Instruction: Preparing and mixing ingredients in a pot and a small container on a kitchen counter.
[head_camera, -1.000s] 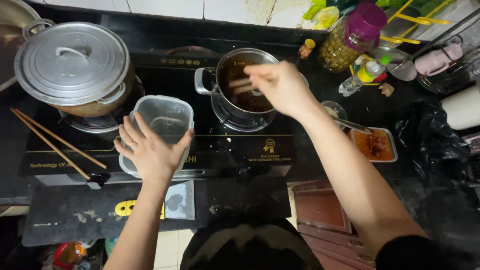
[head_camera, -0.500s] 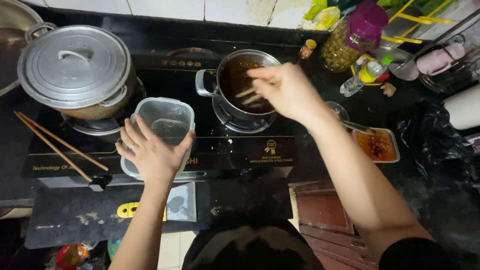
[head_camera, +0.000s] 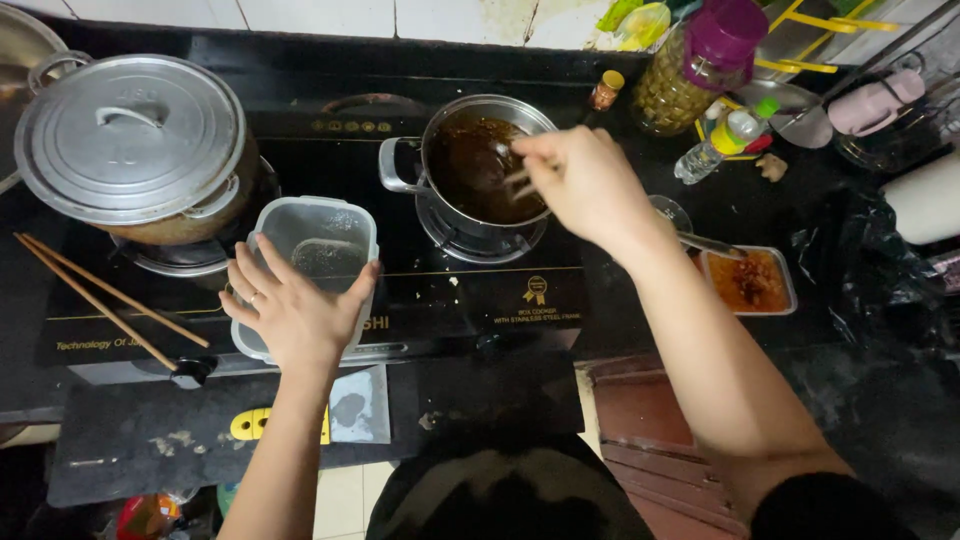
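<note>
Right hand (head_camera: 590, 185) is up over the small steel pot (head_camera: 480, 165), fingers pinched tight around a pair of chopsticks (head_camera: 520, 178) whose tips dip into the dark brown liquid inside. That pot sits on the burner near the middle of the black stove (head_camera: 480, 300), a little toward its back edge, side handle pointing left.

Left hand (head_camera: 295, 315) lies flat over the near rim of a clear plastic container (head_camera: 325, 240), fingers spread wide and resting on it, thumb out to the right. The container stands at the stove's front edge, just left of the pot and apart from it; it looks empty, though the bottom is hazy.

Off toward the back left corner, a big lidded pot (head_camera: 130, 140) covers the other burner, just beside the container. A second pair of wooden chopsticks (head_camera: 105, 300) lies slanted across the stove's left front.

On the dark surface to the right: a shallow tray of orange-red sauce (head_camera: 750, 282) near the right forearm, a spoon handle (head_camera: 712, 243) touching its rim. Along the back edge stand a jar with a purple lid (head_camera: 690, 75), a small plastic bottle (head_camera: 725, 140) and a little orange-capped bottle (head_camera: 603, 90).
</note>
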